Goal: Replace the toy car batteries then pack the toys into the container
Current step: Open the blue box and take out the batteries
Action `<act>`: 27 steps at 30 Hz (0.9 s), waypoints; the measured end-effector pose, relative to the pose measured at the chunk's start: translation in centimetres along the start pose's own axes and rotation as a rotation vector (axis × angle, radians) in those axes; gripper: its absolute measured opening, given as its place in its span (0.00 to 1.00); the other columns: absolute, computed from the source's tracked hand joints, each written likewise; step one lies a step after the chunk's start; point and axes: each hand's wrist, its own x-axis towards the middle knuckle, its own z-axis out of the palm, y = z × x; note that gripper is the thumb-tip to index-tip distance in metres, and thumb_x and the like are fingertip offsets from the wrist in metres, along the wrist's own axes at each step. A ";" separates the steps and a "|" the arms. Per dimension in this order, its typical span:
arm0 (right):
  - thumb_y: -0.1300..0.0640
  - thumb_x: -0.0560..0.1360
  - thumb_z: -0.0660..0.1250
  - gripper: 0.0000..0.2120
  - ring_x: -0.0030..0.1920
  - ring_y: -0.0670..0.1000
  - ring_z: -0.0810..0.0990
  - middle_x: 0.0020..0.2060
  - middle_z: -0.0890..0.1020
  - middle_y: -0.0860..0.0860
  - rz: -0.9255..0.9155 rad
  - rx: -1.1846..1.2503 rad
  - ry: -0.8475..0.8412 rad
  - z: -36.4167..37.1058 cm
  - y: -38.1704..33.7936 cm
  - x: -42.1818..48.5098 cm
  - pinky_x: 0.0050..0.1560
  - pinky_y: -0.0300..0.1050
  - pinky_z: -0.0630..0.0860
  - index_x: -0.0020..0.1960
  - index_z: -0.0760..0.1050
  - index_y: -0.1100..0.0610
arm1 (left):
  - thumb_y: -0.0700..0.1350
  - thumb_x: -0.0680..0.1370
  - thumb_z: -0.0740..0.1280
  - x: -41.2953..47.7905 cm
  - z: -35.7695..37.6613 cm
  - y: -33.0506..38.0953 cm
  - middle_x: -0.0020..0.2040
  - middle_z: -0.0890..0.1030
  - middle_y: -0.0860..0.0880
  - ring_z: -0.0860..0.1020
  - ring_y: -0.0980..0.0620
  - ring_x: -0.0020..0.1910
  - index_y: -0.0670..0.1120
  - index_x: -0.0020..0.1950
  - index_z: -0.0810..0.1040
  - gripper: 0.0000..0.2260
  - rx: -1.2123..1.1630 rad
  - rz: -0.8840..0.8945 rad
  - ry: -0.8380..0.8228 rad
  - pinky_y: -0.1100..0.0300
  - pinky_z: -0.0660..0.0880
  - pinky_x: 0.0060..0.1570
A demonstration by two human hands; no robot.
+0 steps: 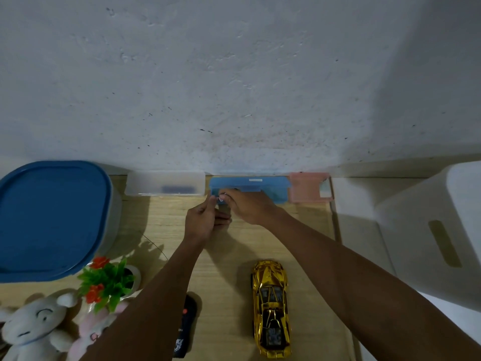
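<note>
Both hands reach to the far edge of the table [234, 256], where it meets the wall. Right hand [247, 205] lies against the front of a small blue box [260, 185], its fingers curled and pinching a small pale item [220, 199] at the box's left front corner; what the item is cannot be made out. Left hand [204, 221] is just beside it, lower fingers curled into the palm, thumb and forefinger raised to the same corner; whether they grip anything I cannot tell.

Left of the blue box stands a translucent box [145, 187] with a dark, blurred shape inside, and a pink box [308, 187] touches the blue box's right end. The gold toy car [272, 308] sits on the table near the front, under the right forearm and well apart from the hands. A black remote control [185, 327] lies left of the car, partly hidden by the left arm. The large container [52, 217], its blue lid on, stands at far left, with a potted plastic plant [106, 280] and two plush toys [33, 324] in front of it.
</note>
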 end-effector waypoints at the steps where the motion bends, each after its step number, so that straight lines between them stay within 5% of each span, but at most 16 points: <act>1: 0.46 0.82 0.54 0.14 0.48 0.51 0.78 0.50 0.80 0.49 0.019 0.013 -0.024 -0.2 0.0 0.1 0.44 0.47 0.73 0.57 0.75 0.50 | 0.51 0.82 0.61 -0.1 0.0 0.1 0.38 0.85 0.39 0.85 0.44 0.36 0.43 0.50 0.83 0.15 -0.006 -0.002 0.002 0.59 0.82 0.35; 6: 0.42 0.82 0.50 0.16 0.47 0.51 0.78 0.54 0.79 0.48 0.166 0.041 -0.222 -1.3 0.3 0.6 0.45 0.46 0.71 0.62 0.71 0.47 | 0.51 0.83 0.60 0.0 0.2 -0.2 0.38 0.85 0.40 0.85 0.46 0.36 0.45 0.53 0.82 0.14 0.018 0.018 0.029 0.61 0.82 0.35; 9: 0.44 0.83 0.52 0.16 0.47 0.55 0.81 0.52 0.82 0.51 0.172 -0.034 -0.116 -1.5 0.4 0.5 0.43 0.47 0.73 0.64 0.71 0.48 | 0.50 0.82 0.61 0.0 0.4 -0.4 0.37 0.85 0.40 0.85 0.48 0.33 0.43 0.52 0.82 0.14 0.003 0.032 0.062 0.64 0.80 0.31; 14: 0.47 0.82 0.57 0.14 0.45 0.53 0.81 0.48 0.83 0.52 0.193 0.188 0.166 -1.9 -0.1 -3.4 0.40 0.50 0.77 0.62 0.74 0.53 | 0.49 0.82 0.62 0.1 0.7 -0.5 0.35 0.84 0.39 0.84 0.46 0.32 0.41 0.57 0.82 0.14 -0.037 0.025 0.106 0.60 0.81 0.32; 22: 0.47 0.82 0.56 0.14 0.52 0.52 0.79 0.55 0.80 0.50 0.259 0.098 0.066 0.6 1.3 -7.5 0.41 0.44 0.70 0.63 0.74 0.51 | 0.52 0.81 0.63 0.4 0.7 -0.7 0.33 0.85 0.42 0.84 0.48 0.31 0.41 0.55 0.83 0.17 0.020 0.036 0.127 0.61 0.81 0.33; 27: 0.48 0.82 0.56 0.16 0.52 0.52 0.79 0.54 0.79 0.52 0.220 -0.084 0.154 1.8 1.9 -7.2 0.42 0.47 0.76 0.64 0.75 0.52 | 0.53 0.81 0.63 0.3 0.7 -0.5 0.32 0.84 0.43 0.84 0.49 0.29 0.42 0.58 0.82 0.17 0.006 0.042 0.125 0.61 0.81 0.32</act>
